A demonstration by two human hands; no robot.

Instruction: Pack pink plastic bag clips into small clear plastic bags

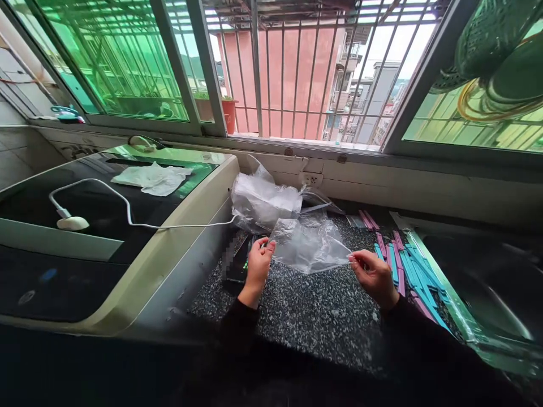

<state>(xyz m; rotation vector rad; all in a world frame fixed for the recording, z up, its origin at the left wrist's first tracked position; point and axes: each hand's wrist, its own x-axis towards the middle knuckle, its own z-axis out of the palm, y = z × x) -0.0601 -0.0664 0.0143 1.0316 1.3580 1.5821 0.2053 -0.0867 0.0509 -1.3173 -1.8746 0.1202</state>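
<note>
A clear plastic bag (pixel 309 244) is stretched between my two hands above the speckled granite counter (pixel 314 316). My left hand (pixel 258 265) pinches the bag's left edge with closed fingers. Its right corner is pinched by my right hand (pixel 373 274), thumb and forefinger together. Just to the right of that hand lies a heap of blue and pink sealing sticks (pixel 409 271). A dark device with a green display (pixel 240 261) lies under my left hand.
More crumpled clear bags (pixel 263 200) pile up against the wall behind. A washing machine (pixel 106 237) with a white cable and cloth on its lid stands at the left. A steel sink (pixel 487 288) is at the right. Barred windows run across the back.
</note>
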